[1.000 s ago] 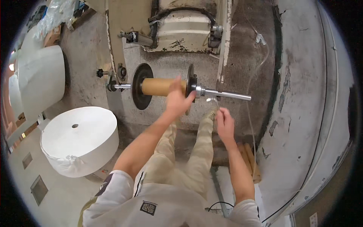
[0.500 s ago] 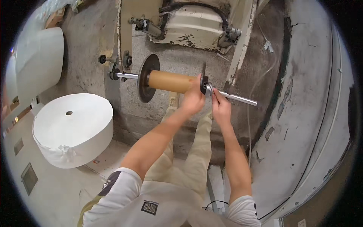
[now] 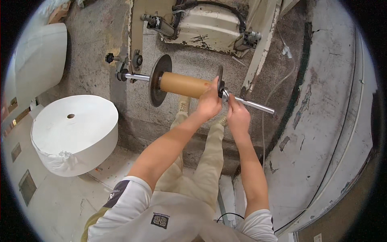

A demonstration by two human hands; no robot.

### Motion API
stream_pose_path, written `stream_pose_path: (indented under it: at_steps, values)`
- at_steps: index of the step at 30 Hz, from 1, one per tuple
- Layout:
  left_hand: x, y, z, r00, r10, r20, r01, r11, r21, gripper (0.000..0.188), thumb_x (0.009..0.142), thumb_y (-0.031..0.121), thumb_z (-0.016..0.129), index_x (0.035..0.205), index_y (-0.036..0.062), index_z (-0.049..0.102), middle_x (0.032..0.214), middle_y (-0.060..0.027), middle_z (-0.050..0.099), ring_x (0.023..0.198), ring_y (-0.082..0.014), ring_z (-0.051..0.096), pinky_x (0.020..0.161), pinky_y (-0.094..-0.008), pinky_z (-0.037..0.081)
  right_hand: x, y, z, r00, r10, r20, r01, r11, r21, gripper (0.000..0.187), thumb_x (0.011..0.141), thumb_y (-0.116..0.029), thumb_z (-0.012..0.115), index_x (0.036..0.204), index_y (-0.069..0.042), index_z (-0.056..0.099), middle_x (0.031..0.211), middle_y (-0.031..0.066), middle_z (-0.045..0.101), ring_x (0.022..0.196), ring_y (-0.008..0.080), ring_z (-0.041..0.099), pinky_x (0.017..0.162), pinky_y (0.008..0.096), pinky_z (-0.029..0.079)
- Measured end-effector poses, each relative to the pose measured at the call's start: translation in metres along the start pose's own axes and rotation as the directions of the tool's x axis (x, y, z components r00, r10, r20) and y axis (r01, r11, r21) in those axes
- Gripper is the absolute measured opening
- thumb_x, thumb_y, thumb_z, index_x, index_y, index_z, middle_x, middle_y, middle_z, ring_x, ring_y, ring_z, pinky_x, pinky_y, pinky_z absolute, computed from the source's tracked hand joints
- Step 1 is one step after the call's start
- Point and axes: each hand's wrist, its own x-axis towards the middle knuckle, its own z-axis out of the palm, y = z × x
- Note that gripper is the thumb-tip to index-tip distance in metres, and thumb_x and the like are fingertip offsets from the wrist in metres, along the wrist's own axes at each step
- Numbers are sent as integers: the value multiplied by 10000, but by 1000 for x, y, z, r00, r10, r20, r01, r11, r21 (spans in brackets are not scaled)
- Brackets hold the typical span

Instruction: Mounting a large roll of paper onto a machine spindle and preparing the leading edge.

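Where the left hand (image 3: 209, 104) rests: against the dark right disc (image 3: 220, 74) and the near end of the brown tube, one digit pointing up along the disc; how firmly it grips I cannot tell.
Right hand (image 3: 238, 117): fingers pinched on a shiny metal piece (image 3: 225, 94) just outside the right disc; its full shape is hidden.
Brown tube (image 3: 183, 84): around the shaft, between the right disc and the left disc (image 3: 160, 86), nearer the shaft's middle than its ends.
Shaft (image 3: 260, 106): left end at a dark bracket (image 3: 121, 75), right end sticking out past the right hand, slanting slightly down.
White roll (image 3: 76, 125): flat side up, left of the legs, well apart from the shaft.
Black knob (image 3: 109, 58): near the shaft's left end.
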Motion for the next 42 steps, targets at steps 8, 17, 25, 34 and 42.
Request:
stream_pose_path:
  at_steps: [8,17,25,34,42]
  values:
    - [11,0,-8,999,-27,43,30,997,-75,749,751,19,513,1436,-41,216,1209,-319,529,1115,-444,529,946,-484,426,23,14,-11,984,-149,97,153,988,-29,314,883,-125,586,1196,-141,605,883,158,643,766,359,634,640,442,499]
    - [14,-2,0,988,-86,132,102,988,-119,740,746,-6,496,1431,-55,221,1224,-335,509,1125,-460,511,957,-494,416,31,45,-8,958,-99,270,109,994,-20,210,864,-254,612,951,-65,579,883,153,645,765,368,633,654,474,499]
    - [-8,-21,19,993,84,-85,-90,993,-76,716,783,2,484,1445,-15,212,1174,-325,523,1100,-467,517,930,-515,424,14,61,16,966,-239,97,250,961,-119,166,829,-226,628,826,-79,549,725,141,624,680,349,633,613,473,501]
    - [5,-10,1,992,-33,119,49,990,-134,728,797,22,486,1461,-10,187,1131,-318,540,1006,-451,552,878,-524,431,61,64,3,917,-388,96,399,873,-280,177,842,-222,635,788,-89,531,721,89,603,668,300,621,575,427,495]
    - [-15,-13,10,979,150,-140,-150,989,12,741,795,34,515,1455,-21,181,1170,-307,537,1070,-445,535,920,-515,428,127,58,0,738,-659,144,662,666,-346,90,766,-132,606,779,-91,526,814,85,527,837,276,553,733,397,433]
